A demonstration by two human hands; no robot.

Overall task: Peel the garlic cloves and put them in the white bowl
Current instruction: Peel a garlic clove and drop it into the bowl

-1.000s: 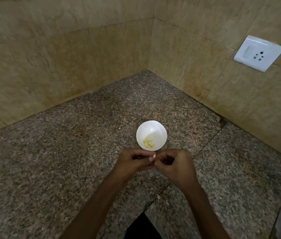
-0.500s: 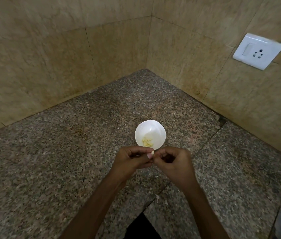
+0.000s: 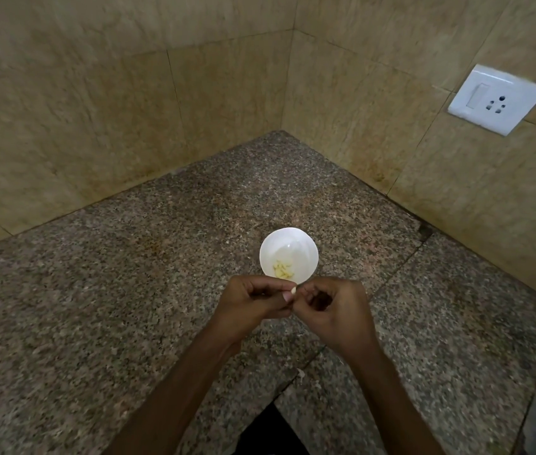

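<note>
Head cam, looking down at a granite counter (image 3: pixel 122 290) in a tiled corner. Both hands are up front, just this side of the white bowl (image 3: pixel 306 246), meeting fingertip to fingertip. L hand (image 3: pixel 253 303) has its fingers curled in, w/ thumb & forefinger pinching a small pale garlic clove (image 3: pixel 292 289). Only the clove's tip shows, right by the bowl's near rim; can't tell how much skin is on it. R hand (image 3: pixel 335 310) is also curled, thumb & forefinger tips closed in on the same clove from the other side, other fingers tucked under. The bowl sits on the counter approx. mid-frame, w/ a little heap of yellowish peeled cloves (image 3: pixel 283 270) in its near part; the far part is bare white. A white switch/socket plate (image 3: pixel 496 98) is on the R wall, well apart from the bowl. A seam in the slab (image 3: pixel 401 261) runs diagonally under the R forearm.
</note>
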